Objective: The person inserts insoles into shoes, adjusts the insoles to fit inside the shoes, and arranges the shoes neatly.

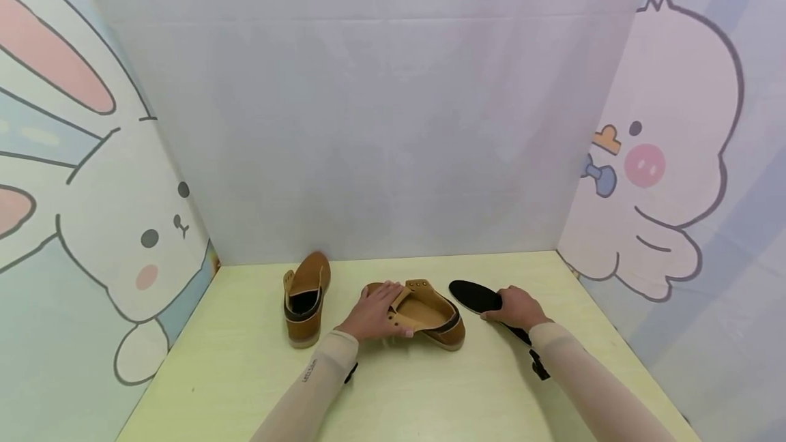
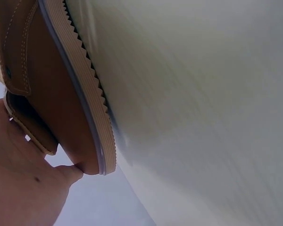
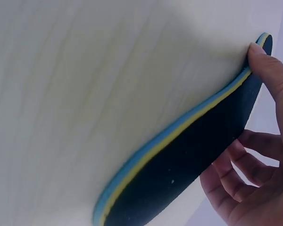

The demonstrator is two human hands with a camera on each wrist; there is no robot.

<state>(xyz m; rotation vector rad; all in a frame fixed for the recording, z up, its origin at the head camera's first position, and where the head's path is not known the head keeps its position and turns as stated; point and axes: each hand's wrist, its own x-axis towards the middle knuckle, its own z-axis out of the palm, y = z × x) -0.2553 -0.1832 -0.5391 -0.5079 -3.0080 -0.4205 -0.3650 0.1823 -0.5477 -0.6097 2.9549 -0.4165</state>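
Note:
A brown leather shoe (image 1: pixel 451 338) lies on the table with its tan inside facing up and its lacing flaps spread. My left hand (image 1: pixel 374 312) grips it across the front part, fingers over the upper. The left wrist view shows the thumb against the brown side of the shoe (image 2: pixel 56 103), above its ridged pale sole. To the right is a black insole (image 1: pixel 471 295). My right hand (image 1: pixel 518 307) holds this insole, thumb on one edge and fingers on the opposite edge. Blue and yellow layers run along the rim of the insole (image 3: pixel 179 160) in the right wrist view.
A second brown shoe (image 1: pixel 312 299) stands upright at the back left, its dark collar towards me. The pale yellow-green table (image 1: pixel 233 360) is bordered by a plain back wall (image 1: pixel 381 155) and side walls with cartoon animals.

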